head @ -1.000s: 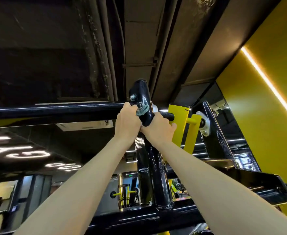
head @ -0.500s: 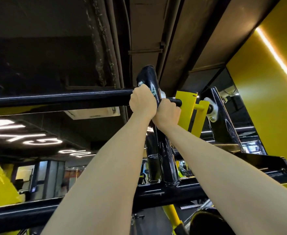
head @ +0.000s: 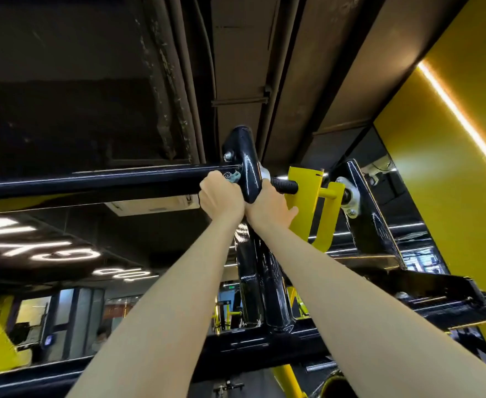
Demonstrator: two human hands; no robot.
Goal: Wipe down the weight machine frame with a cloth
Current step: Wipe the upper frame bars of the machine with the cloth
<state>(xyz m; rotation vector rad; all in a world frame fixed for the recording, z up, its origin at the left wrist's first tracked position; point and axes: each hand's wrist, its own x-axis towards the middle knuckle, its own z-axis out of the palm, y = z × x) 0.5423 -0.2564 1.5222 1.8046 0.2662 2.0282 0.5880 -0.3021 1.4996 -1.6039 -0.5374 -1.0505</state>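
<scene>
Left hand (head: pixel 221 198) bunches cloth (head: pixel 234 177) at frame joint (head: pixel 248 165); right hand (head: pixel 267 206) apparently grips upright (head: pixel 249 271); next, sweep the crossbar (head: pixel 92 182).

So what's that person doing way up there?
A person is wiping the top of a black gym machine frame. The left hand presses a small cloth where the bar meets the post. The right hand grips the post's other side, beside a yellow bracket.
</scene>
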